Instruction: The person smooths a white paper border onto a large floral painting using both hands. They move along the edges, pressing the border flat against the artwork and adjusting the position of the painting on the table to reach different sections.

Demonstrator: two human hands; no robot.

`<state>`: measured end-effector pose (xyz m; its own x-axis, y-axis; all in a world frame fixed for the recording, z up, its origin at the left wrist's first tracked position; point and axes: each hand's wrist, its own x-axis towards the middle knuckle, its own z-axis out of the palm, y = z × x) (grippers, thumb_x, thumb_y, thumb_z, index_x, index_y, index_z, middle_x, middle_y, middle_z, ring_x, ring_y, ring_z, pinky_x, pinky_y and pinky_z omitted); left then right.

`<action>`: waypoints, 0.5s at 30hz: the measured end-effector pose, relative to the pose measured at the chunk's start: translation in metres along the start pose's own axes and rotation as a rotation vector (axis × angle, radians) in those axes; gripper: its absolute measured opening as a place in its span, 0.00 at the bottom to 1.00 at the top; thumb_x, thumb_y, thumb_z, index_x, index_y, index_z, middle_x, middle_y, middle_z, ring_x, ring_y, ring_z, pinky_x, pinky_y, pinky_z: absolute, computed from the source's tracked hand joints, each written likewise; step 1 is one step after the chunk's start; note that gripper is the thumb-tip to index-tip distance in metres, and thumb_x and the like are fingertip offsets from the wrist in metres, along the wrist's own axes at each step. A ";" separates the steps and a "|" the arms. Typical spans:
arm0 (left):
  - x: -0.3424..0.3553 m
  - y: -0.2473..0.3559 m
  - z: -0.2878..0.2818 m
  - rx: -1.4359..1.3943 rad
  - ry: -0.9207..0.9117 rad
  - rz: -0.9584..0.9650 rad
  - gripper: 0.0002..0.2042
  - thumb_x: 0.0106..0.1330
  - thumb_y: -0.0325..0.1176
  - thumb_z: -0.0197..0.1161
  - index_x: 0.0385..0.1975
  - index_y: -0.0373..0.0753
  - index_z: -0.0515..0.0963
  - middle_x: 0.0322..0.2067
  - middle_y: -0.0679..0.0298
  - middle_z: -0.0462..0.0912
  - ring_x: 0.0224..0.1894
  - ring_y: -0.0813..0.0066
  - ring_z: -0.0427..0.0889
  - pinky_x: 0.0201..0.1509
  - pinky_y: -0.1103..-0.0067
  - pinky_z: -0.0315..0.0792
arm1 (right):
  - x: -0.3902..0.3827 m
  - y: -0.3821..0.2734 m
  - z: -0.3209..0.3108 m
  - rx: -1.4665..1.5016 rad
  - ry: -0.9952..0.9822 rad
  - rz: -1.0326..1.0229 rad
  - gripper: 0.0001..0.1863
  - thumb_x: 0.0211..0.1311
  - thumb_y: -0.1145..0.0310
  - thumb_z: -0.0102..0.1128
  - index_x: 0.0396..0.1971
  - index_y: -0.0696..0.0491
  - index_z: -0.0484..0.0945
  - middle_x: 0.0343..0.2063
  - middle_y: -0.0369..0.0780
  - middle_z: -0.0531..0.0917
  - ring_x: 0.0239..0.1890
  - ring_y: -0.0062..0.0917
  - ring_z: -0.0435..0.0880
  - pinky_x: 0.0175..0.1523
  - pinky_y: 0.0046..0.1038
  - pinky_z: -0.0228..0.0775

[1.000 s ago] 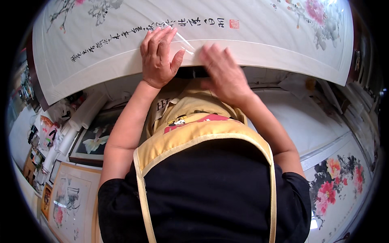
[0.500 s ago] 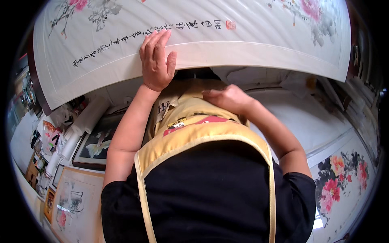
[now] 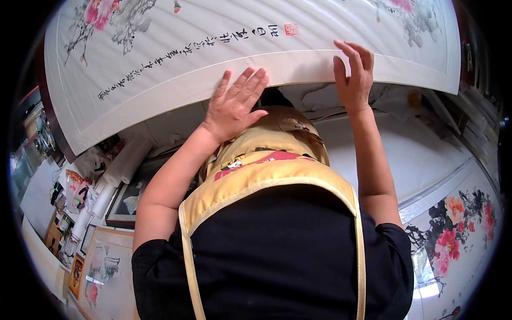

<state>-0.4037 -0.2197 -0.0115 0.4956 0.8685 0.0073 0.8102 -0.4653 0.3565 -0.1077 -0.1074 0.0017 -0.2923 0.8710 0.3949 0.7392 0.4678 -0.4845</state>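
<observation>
Our splayed left hand (image 3: 233, 109) seemingly steadies the flower painting (image 3: 234, 16) beneath it while our loosely spread right hand (image 3: 356, 82) hovers.

A long row of black brush-written characters (image 3: 186, 50) is running across the painting (image 3: 320, 26), climbing from lower left toward upper right and roughly following its pale near border (image 3: 176, 96). Beside the row's right end, a red square seal (image 3: 290, 29) is showing, bearing marks too small to make out.
</observation>
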 end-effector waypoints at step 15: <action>-0.034 -0.029 -0.010 0.101 0.057 -0.255 0.47 0.67 0.61 0.58 0.79 0.39 0.49 0.79 0.59 0.48 0.81 0.65 0.45 0.82 0.60 0.39 | -0.012 0.020 0.020 -0.070 0.028 0.066 0.19 0.65 0.62 0.67 0.55 0.47 0.80 0.56 0.42 0.77 0.58 0.37 0.75 0.61 0.37 0.71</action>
<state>-0.4473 -0.2334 -0.0130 0.2553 0.9667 -0.0175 0.9350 -0.2423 0.2588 -0.1023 -0.1053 -0.0282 -0.2248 0.8947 0.3859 0.7972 0.3966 -0.4552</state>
